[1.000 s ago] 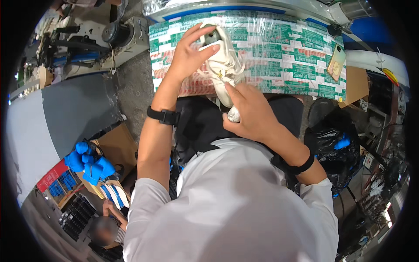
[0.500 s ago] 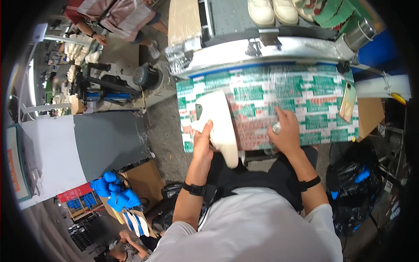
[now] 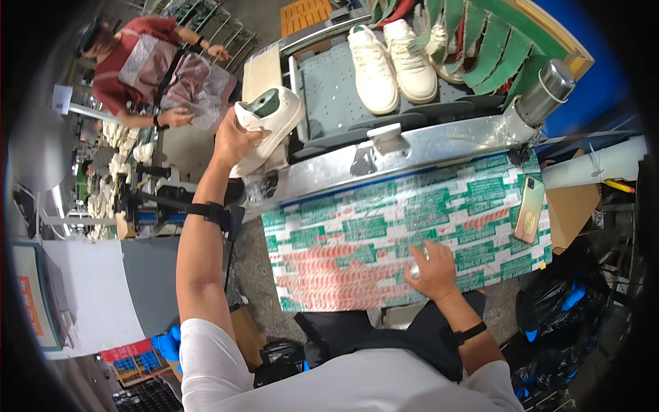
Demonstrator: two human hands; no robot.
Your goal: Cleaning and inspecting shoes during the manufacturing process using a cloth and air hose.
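My left hand (image 3: 237, 141) is stretched out to the far left and grips a cream-white sneaker (image 3: 278, 137) with a green lining. The shoe is up in the air by the left end of the conveyor's metal rail. Low over the worktop (image 3: 371, 254), which is covered in green, white and red printed tape, is my right hand (image 3: 436, 271). Its fingers curl loosely around a small silvery-white thing (image 3: 414, 272), mostly hidden by the hand. Two more cream sneakers (image 3: 374, 69) stand side by side on the grey conveyor (image 3: 319, 93).
A phone (image 3: 529, 209) lies at the worktop's right end. The metal rail (image 3: 453, 141) runs along its far edge, with a steel cylinder (image 3: 546, 93) at the right. Green strips (image 3: 508, 51) hang over the conveyor. A co-worker (image 3: 147, 75) stands at the far left.
My left hand has carried the sneaker from above the worktop up and left toward the conveyor, turning its opening into view. My right hand stays over the worktop. The view has tilted up.
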